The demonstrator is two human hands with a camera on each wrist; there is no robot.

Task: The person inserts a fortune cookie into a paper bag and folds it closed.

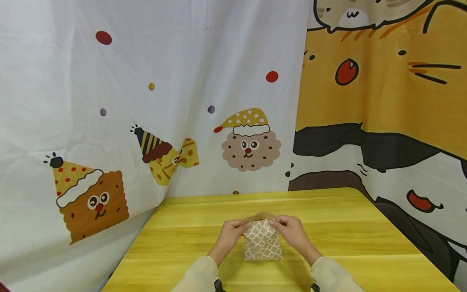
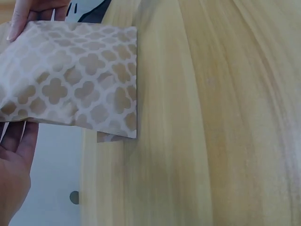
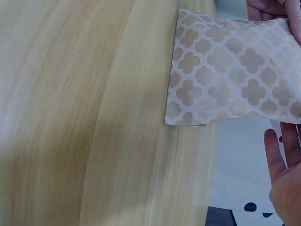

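Observation:
A small paper bag, tan with a white lattice pattern, is held up over the table between both hands. In the head view its plain brown top edge shows behind the patterned front. My left hand pinches the upper left corner, and my right hand pinches the upper right one. The left wrist view shows the bag's patterned face with its bottom edge by the wooden surface. From the right wrist the bag looks slightly creased and bulged. What is inside is hidden.
The yellow wood-grain table stretches around the hands. A white curtain with cartoon biscuits hangs behind and to the left. Another cloth with large cartoon animals hangs at the right, along the table's edge.

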